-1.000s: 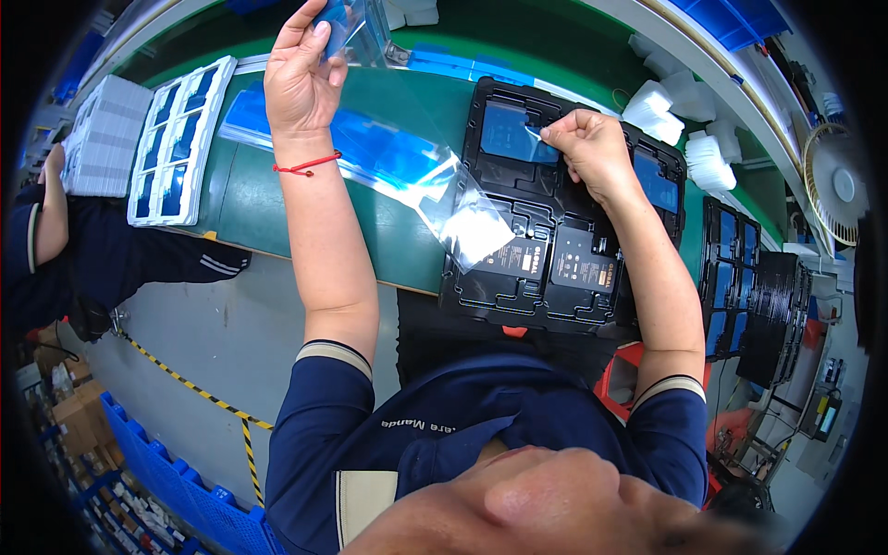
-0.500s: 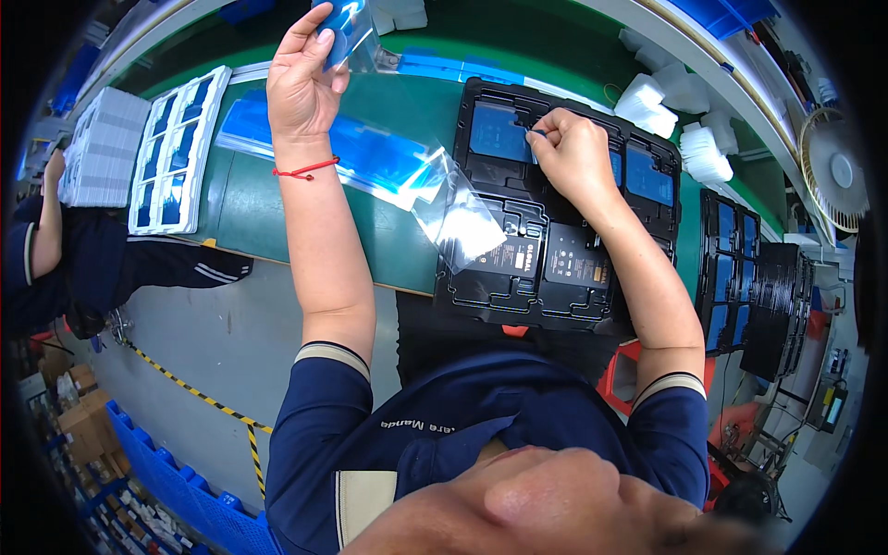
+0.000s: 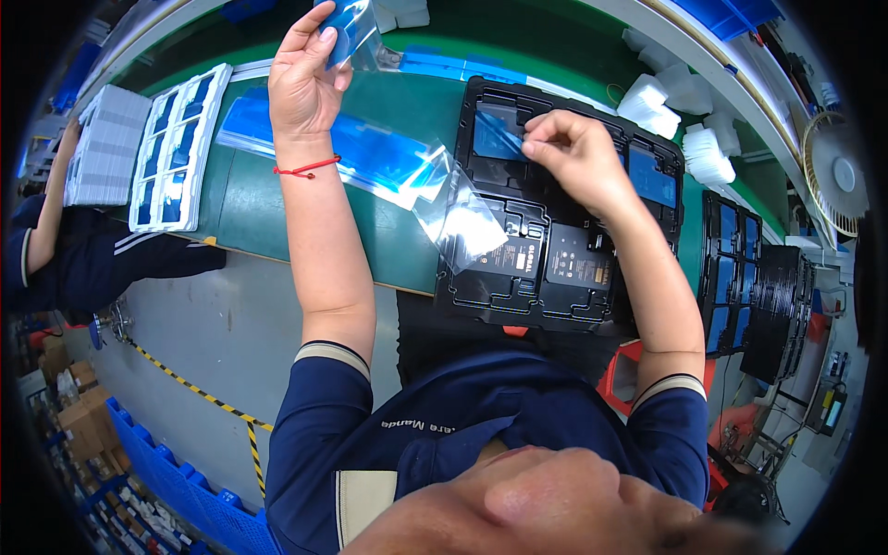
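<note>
My left hand [image 3: 305, 92], raised at the far left, pinches a blue film sheet [image 3: 350, 32] with clear plastic hanging beside it. My right hand [image 3: 581, 159] is over the black moulded tray [image 3: 476, 199]. Its thumb and fingertips grip the edge of a thin blue film [image 3: 502, 131], which lifts at a slant from a flat piece in the tray's far left pocket. Another flat piece, blue-covered [image 3: 653, 176], lies in the far right pocket. Two dark flat packs with printed labels, like batteries [image 3: 578, 257], sit uncovered in the near pockets. My right hand hides the far middle pocket.
Blue and clear film sheets [image 3: 370, 162] lie on the green table [image 3: 250, 199], one clear sheet overlapping the tray. White trays [image 3: 176, 153] stand left, near another person's arm [image 3: 57, 190]. More black trays [image 3: 731, 268] are at right. White foam pieces [image 3: 708, 153] and a fan [image 3: 837, 171] stand beyond.
My right hand has drawn back slightly right and toward me, pulling up the blue film's corner. My left hand has barely moved. The other person's arm has shifted farther away.
</note>
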`<state>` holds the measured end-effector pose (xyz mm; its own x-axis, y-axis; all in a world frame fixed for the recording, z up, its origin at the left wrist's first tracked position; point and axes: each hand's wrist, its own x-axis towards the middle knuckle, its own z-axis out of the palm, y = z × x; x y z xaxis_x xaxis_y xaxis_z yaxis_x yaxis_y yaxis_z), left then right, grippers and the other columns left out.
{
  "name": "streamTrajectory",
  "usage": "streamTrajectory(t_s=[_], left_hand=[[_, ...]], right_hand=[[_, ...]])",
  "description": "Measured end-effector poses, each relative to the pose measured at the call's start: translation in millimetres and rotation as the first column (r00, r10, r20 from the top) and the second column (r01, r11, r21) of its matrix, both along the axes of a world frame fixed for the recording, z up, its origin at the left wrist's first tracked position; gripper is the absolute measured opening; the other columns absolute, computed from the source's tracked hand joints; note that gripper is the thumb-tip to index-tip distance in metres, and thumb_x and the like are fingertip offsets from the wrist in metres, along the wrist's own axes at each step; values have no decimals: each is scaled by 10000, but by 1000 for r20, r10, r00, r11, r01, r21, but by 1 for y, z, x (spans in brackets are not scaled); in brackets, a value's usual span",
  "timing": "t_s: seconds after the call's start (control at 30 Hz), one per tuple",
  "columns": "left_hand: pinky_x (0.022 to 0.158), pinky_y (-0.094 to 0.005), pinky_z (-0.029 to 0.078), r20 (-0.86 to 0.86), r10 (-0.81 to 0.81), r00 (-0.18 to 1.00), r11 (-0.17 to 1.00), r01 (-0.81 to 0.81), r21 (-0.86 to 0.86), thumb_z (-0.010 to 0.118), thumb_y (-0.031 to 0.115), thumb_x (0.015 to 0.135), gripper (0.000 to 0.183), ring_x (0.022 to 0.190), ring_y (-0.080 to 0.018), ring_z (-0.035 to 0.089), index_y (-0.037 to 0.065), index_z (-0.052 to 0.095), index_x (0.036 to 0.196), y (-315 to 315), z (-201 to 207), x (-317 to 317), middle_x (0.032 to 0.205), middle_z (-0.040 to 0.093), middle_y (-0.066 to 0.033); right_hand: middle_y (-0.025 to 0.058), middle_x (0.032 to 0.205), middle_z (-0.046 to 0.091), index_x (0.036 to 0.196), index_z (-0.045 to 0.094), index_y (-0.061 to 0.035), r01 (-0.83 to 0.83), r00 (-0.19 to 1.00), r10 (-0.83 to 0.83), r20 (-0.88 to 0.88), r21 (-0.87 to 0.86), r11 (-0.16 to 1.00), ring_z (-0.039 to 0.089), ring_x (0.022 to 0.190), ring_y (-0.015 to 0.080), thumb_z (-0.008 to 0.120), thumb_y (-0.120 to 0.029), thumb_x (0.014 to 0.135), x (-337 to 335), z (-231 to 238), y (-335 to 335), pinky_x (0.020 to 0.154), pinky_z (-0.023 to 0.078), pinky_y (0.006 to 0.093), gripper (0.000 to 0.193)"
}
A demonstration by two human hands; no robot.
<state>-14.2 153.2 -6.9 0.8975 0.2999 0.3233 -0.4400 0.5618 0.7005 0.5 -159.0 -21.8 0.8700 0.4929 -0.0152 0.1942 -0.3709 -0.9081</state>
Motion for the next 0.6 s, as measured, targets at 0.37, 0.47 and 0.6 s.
streamTrajectory(t_s=[0.37, 0.47, 0.6], left_hand=[[400, -197, 443, 11, -21, 1000, 999, 21, 27, 549, 39, 909, 279, 553, -103, 563, 44, 554, 1188, 7, -8, 4, 858, 632, -74], [401, -199, 446, 24, -37, 999, 999, 37, 22, 547, 37, 909, 280, 557, -106, 567, 43, 554, 1188, 7, -9, 5, 853, 631, -77], [402, -200, 449, 2, -6, 1000, 1000, 6, 17, 543, 32, 909, 280, 565, -109, 573, 44, 554, 1188, 5, -8, 5, 847, 634, -78]], right_hand=[[13, 713, 636, 836, 654, -38, 157, 928, -18, -373, 346, 925, 571, 608, 78, 724, -110, 811, 10, 17, -20, 513, 457, 212, 103], [12, 641, 613, 836, 643, -19, 215, 942, -169, -289, 135, 967, 516, 478, 55, 714, -107, 822, 11, 13, -13, 396, 382, 183, 114], [12, 601, 595, 814, 631, -13, 233, 936, -191, -295, 114, 966, 485, 432, 44, 707, -102, 827, 12, 1, -6, 356, 345, 182, 118]])
